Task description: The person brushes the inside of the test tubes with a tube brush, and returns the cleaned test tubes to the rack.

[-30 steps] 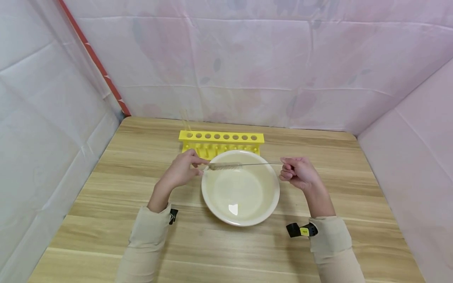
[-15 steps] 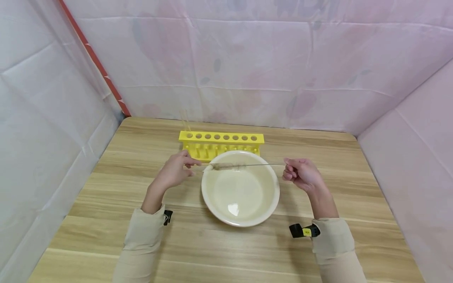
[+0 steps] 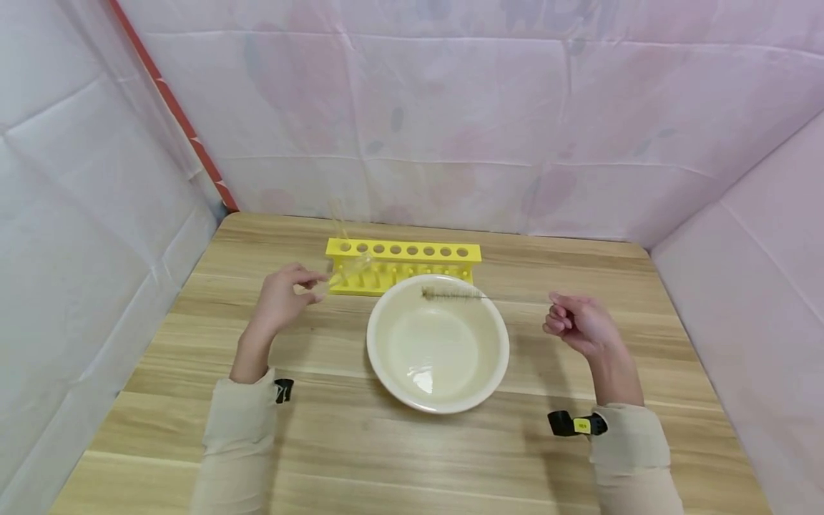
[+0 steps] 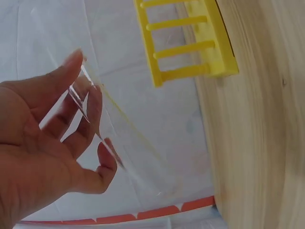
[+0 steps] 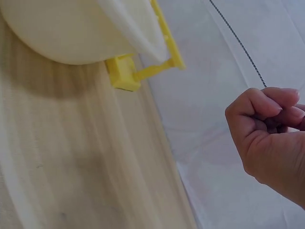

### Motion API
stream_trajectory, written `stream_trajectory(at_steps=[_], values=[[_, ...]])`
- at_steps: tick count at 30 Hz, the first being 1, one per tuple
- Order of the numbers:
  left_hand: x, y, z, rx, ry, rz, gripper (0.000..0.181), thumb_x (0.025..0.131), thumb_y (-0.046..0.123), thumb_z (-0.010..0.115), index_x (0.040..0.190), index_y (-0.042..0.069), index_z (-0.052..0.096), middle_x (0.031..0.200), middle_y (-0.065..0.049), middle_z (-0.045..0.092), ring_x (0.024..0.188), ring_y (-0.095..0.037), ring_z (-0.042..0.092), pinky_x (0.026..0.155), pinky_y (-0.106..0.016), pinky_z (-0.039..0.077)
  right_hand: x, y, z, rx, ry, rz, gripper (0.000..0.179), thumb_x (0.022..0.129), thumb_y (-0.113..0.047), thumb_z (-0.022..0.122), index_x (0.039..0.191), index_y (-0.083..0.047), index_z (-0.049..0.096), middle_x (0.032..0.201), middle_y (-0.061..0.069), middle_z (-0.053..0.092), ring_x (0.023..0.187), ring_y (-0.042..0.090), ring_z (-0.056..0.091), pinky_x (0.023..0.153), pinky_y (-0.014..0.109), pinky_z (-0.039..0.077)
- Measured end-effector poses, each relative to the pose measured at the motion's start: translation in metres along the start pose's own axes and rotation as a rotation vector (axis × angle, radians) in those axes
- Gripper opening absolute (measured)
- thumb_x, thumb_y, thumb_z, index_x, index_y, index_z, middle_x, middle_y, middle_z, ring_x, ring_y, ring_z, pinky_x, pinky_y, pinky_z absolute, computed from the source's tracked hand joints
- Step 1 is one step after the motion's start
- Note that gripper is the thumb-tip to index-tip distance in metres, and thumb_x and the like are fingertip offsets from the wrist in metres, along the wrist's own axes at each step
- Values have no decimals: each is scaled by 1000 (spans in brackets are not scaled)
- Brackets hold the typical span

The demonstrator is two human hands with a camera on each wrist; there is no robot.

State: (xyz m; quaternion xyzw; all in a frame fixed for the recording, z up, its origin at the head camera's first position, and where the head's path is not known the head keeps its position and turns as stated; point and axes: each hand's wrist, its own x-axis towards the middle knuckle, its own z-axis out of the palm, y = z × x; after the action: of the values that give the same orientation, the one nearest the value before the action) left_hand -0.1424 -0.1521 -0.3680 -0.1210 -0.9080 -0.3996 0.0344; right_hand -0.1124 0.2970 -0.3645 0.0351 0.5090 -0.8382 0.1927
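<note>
My left hand (image 3: 282,295) pinches a clear glass test tube (image 3: 352,269) between thumb and fingers, in front of the rack's left end. In the left wrist view the tube (image 4: 136,136) slants across the fingers, see-through and with bright glints. Curled around the end of a thin wire handle, my right hand (image 3: 584,327) holds a test tube brush (image 3: 450,293). Its bristles lie level above the far part of a cream basin (image 3: 438,406), pointing left. The twisted wire (image 5: 240,45) runs up from the fist in the right wrist view.
Behind the basin stands a yellow test tube rack (image 3: 403,249) with a row of holes and pegs. One clear tube (image 3: 339,220) stands in its leftmost hole. The wooden table (image 3: 412,465) ends at a cloth backdrop (image 3: 450,107) at the back.
The brush has come out of the test tube. My left hand has moved left with the tube, which now tilts up to the right; my right hand has moved right with the brush.
</note>
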Motion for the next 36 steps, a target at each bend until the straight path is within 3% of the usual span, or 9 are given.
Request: stream_trajectory(at_steps=[7, 11, 16, 20, 27, 36], values=[[18, 8, 9, -151, 157, -108, 30, 78, -2, 69, 108, -3, 65, 99, -19, 64, 93, -30, 59, 80, -41, 48, 1, 18, -2, -51, 3, 56, 48, 99, -1, 27, 53, -5, 39, 55, 3, 17, 51, 17, 21, 57, 28, 20], [35, 18, 15, -208, 229, -117, 30, 79, 0, 68, 109, -2, 65, 99, -18, 64, 94, -28, 60, 77, -34, 50, 1, 25, -2, -84, 1, 54, 48, 99, -2, 27, 53, -6, 38, 54, 3, 16, 49, 15, 25, 54, 25, 24], [57, 34, 21, -227, 296, -84, 28, 80, 4, 69, 107, -2, 66, 97, -15, 65, 93, -26, 61, 78, -34, 50, -1, 30, -4, -134, -4, 49, 47, 99, -2, 27, 53, -7, 37, 53, 4, 17, 48, 13, 30, 54, 24, 32], [71, 43, 28, -241, 312, -74, 27, 79, 4, 70, 105, -2, 66, 96, -15, 66, 90, -25, 62, 78, -35, 49, -2, 32, -4, -140, -2, 50, 47, 99, -2, 28, 53, -6, 37, 54, 5, 16, 49, 16, 26, 54, 24, 32], [94, 50, 40, -337, 306, -125, 31, 80, 2, 69, 110, -1, 64, 99, -14, 65, 93, -23, 62, 79, -28, 49, -3, 33, -3, -145, -13, 38, 47, 99, -2, 29, 53, -6, 37, 53, 5, 17, 50, 18, 24, 54, 25, 31], [107, 48, 51, -355, 272, -169, 28, 81, 1, 67, 109, -1, 64, 101, -14, 65, 96, -23, 61, 79, -28, 49, -3, 35, 1, -147, 16, 29, 47, 99, -2, 31, 53, -5, 38, 53, 5, 18, 47, 15, 32, 54, 25, 33]])
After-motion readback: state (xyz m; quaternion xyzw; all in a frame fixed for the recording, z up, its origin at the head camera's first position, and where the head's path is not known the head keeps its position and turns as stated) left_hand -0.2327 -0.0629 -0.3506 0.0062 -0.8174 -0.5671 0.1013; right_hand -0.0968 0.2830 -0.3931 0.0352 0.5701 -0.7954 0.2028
